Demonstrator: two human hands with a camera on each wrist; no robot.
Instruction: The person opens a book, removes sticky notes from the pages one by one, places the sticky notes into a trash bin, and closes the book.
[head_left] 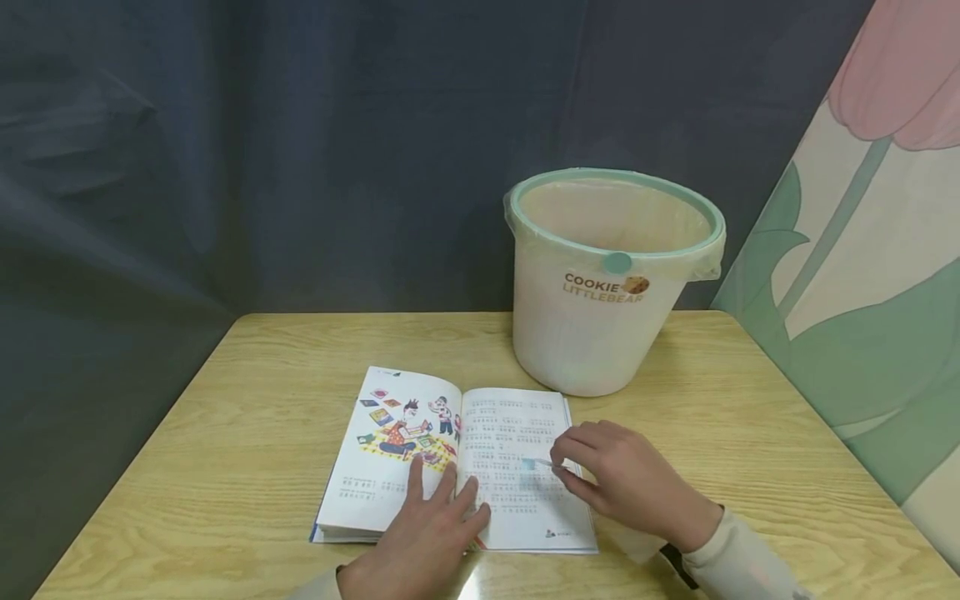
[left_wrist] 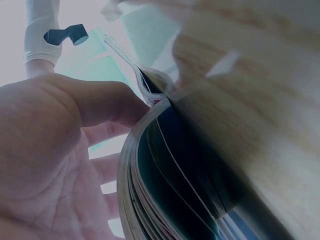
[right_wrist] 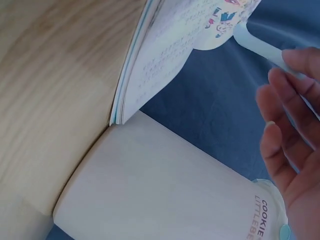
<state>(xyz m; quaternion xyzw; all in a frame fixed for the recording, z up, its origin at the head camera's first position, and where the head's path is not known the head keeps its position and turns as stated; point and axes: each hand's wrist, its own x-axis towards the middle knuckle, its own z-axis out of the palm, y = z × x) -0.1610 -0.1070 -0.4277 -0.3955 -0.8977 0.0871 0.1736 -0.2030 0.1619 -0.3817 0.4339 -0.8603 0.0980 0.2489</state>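
Note:
An open book (head_left: 513,425) lies on the wooden table, with a colour picture on its left page and lines of text on its right page. My left hand (head_left: 431,533) rests across the lower part of the book near the spine, fingers spread straight. My right hand (head_left: 622,479) is above the right page. Between thumb and fingertips it pinches a thin, pale strip (right_wrist: 260,48) with a light blue end, which looks like a sticky page marker. That blue end (head_left: 529,464) lies over the text; whether it touches the paper I cannot tell.
Behind the book, a pale bin (head_left: 592,325) with a green rim and a plastic liner stands on the table (head_left: 225,433). A dark cloth (head_left: 360,158) hangs along the back. At the right is a panel with a painted tulip (head_left: 862,275).

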